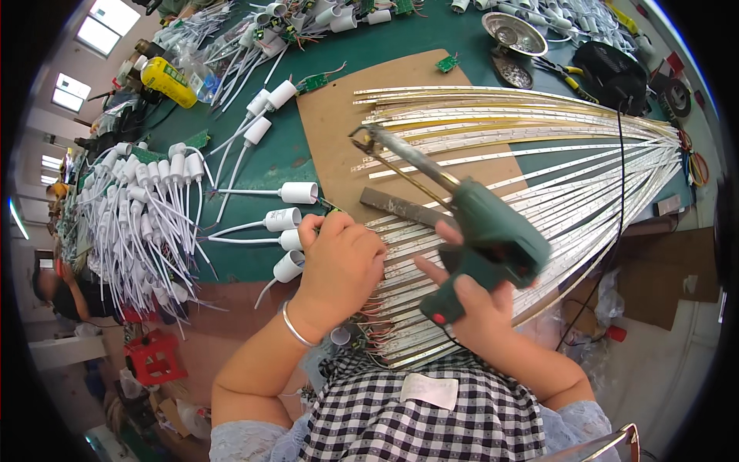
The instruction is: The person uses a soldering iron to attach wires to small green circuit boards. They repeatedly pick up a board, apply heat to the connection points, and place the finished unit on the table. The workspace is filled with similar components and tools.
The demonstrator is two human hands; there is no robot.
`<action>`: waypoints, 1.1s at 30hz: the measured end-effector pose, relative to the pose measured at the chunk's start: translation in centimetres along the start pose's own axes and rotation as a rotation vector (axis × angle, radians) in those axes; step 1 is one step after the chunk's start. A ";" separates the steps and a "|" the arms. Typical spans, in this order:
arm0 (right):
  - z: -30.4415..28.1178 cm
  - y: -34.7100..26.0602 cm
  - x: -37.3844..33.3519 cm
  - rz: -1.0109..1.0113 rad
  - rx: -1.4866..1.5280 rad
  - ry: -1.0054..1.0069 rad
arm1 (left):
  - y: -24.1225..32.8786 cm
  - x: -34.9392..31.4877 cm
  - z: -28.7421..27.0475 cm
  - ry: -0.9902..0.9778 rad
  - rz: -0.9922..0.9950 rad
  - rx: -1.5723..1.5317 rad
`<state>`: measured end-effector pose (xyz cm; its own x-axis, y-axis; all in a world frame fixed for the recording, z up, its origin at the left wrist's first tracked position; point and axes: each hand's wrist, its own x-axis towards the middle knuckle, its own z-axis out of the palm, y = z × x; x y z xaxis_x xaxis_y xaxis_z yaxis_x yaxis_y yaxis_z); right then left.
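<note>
My right hand [485,312] grips a dark green soldering gun [500,235] by its handle, with some fingers stretched out. Its metal tip [366,138] points to the upper left, above a brown board [339,131]. My left hand [342,258] is closed at the left ends of the LED strips [431,285]; what its fingers pinch is hidden. Just beyond its fingertips are thin wires by a white lamp socket [299,192]. More white sockets [282,219] with white cables lie to its left. A dark flat bar [404,208] lies across the strips beneath the gun.
A big heap of white sockets and cables [146,208] hangs over the table's left edge. Farther back stand a yellow bottle [168,81] and a metal bowl [514,35]. Yellow-handled pliers [571,77] lie near a black cord [620,177]. A red stool [154,358] stands lower left.
</note>
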<state>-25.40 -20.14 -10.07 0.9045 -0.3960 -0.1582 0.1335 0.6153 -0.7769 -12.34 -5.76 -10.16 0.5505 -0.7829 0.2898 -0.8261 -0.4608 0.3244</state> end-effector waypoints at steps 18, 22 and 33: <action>-6.1 -3.8 -6.7 -0.033 -1.081 -0.187 | -1.3 0.8 -0.3 -0.107 -0.015 -0.147; -5.6 -3.7 -6.9 0.045 -1.031 -0.122 | -1.3 0.9 -0.3 -0.121 -0.025 -0.159; -5.7 -3.9 -6.7 0.025 -1.138 -0.213 | -1.2 0.8 -0.4 -0.136 -0.044 -0.179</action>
<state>-34.25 -23.79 -9.42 0.9660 -0.2029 -0.1600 -0.2297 -0.3911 -0.8912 -10.86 -5.70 -9.89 0.5541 -0.8184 0.1523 -0.7605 -0.4233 0.4924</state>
